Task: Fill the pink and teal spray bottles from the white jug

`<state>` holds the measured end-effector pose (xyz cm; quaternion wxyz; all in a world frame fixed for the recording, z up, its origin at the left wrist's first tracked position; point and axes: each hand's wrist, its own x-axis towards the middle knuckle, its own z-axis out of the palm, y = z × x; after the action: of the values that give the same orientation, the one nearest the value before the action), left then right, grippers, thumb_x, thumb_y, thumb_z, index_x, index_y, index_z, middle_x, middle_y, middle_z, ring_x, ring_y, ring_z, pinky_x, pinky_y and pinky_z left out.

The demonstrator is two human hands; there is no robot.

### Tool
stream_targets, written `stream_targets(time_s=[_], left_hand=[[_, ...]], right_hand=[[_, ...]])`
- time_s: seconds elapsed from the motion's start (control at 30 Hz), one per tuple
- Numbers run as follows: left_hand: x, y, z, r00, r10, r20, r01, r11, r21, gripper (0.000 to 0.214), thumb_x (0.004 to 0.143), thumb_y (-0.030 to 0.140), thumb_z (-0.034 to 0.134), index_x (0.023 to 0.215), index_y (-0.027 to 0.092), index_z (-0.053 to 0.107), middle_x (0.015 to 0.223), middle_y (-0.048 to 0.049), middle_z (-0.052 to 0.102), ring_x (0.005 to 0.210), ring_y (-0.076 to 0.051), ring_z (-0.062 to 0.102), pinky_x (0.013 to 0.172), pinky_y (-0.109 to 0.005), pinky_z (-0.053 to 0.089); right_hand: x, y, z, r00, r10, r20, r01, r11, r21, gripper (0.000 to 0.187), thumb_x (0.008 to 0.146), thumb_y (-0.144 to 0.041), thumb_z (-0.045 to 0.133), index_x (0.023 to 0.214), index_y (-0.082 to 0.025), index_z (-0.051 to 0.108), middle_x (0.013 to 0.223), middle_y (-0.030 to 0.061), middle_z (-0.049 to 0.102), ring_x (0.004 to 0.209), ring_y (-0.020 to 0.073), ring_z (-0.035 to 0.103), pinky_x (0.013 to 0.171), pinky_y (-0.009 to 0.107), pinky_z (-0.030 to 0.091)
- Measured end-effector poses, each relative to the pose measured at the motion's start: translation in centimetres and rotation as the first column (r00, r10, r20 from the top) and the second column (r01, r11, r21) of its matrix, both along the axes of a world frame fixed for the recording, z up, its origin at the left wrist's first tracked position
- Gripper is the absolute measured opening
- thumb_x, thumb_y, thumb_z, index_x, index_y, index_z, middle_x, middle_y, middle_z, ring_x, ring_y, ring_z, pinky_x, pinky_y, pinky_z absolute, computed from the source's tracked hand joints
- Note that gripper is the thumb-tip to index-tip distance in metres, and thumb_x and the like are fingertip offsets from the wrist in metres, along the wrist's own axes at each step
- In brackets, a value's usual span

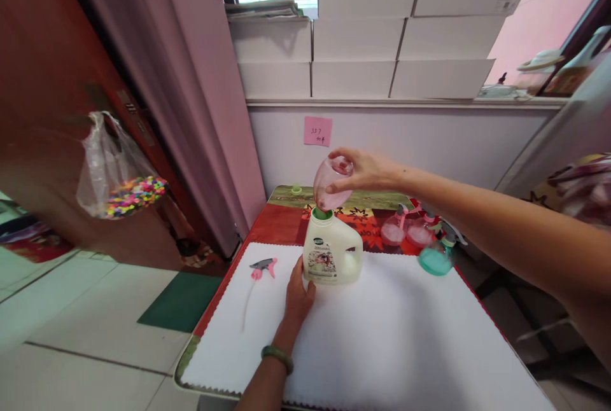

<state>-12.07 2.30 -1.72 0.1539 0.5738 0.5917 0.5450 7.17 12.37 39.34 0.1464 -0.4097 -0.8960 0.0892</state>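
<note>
A cream detergent jug (pixel 333 252) with a printed label and a side handle stands upright on the white mat (pixel 382 334). Against its lower left side rests my left hand (pixel 300 293), fingers wrapped round the base. Above the jug, my right hand (pixel 356 172) grips a round, see-through pink spray bottle body (pixel 329 183), tilted neck down. Its neck is at the jug's green-rimmed mouth (pixel 322 214); whether liquid flows is too small to tell. A grey and pink spray trigger head (pixel 262 268) with a clear dip tube lies on the mat to the left.
Two pink spray bottles (pixel 394 231) and a teal one (pixel 436 258) stand at the table's right. A light green cap (pixel 296 190) sits at the far left edge. White boxes (pixel 353 80) are stacked behind. A bag of colourful pieces (pixel 128 195) hangs on the door.
</note>
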Motion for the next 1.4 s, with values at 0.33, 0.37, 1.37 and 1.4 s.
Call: stream_targets(time_s=[0.33,0.37,1.37,1.4], left_hand=[[-0.2,0.2,-0.7,1.000,0.007,0.002,-0.007,1.000,-0.016,0.083,0.073,0.012,0.057,0.153,0.020,0.036,0.152,-0.0138,0.051,0.141,-0.031,0.047,0.117,-0.052,0.037],[-0.2,0.2,-0.7,1.000,0.006,0.003,-0.006,1.000,-0.016,0.082,0.073,0.013,0.057,0.153,0.020,0.036,0.152,-0.0141,0.050,0.141,-0.031,0.047,0.117,-0.052,0.037],[0.2,0.1,-0.1,0.999,-0.002,0.050,0.005,0.999,-0.052,0.088,0.073,0.013,0.059,0.155,0.018,0.027,0.149,-0.0173,0.051,0.139,-0.031,0.049,0.115,-0.051,0.038],[0.2,0.1,-0.1,0.999,-0.001,0.050,0.004,0.999,-0.052,0.089,0.073,0.013,0.059,0.155,0.017,0.027,0.149,-0.0177,0.051,0.139,-0.032,0.049,0.115,-0.052,0.038]], right_hand=[[-2.4,1.4,1.4,0.991,0.045,0.125,-0.055,0.996,0.071,0.083,0.071,-0.063,0.077,0.140,-0.021,0.058,0.124,0.0144,0.071,0.112,0.0327,0.066,0.093,0.041,0.050],[-2.4,1.4,1.4,0.991,0.047,0.126,-0.057,0.996,0.073,0.083,0.071,-0.063,0.078,0.140,-0.021,0.059,0.124,0.0143,0.071,0.112,0.0327,0.066,0.092,0.041,0.050],[-2.7,1.7,1.4,0.990,0.070,0.122,-0.083,0.991,0.104,0.084,0.069,-0.063,0.078,0.140,-0.021,0.059,0.123,0.0142,0.072,0.113,0.0338,0.066,0.093,0.042,0.050],[-2.7,1.7,1.4,0.990,0.070,0.123,-0.083,0.991,0.105,0.084,0.070,-0.063,0.078,0.140,-0.021,0.059,0.123,0.0141,0.072,0.113,0.0339,0.066,0.093,0.042,0.050]])
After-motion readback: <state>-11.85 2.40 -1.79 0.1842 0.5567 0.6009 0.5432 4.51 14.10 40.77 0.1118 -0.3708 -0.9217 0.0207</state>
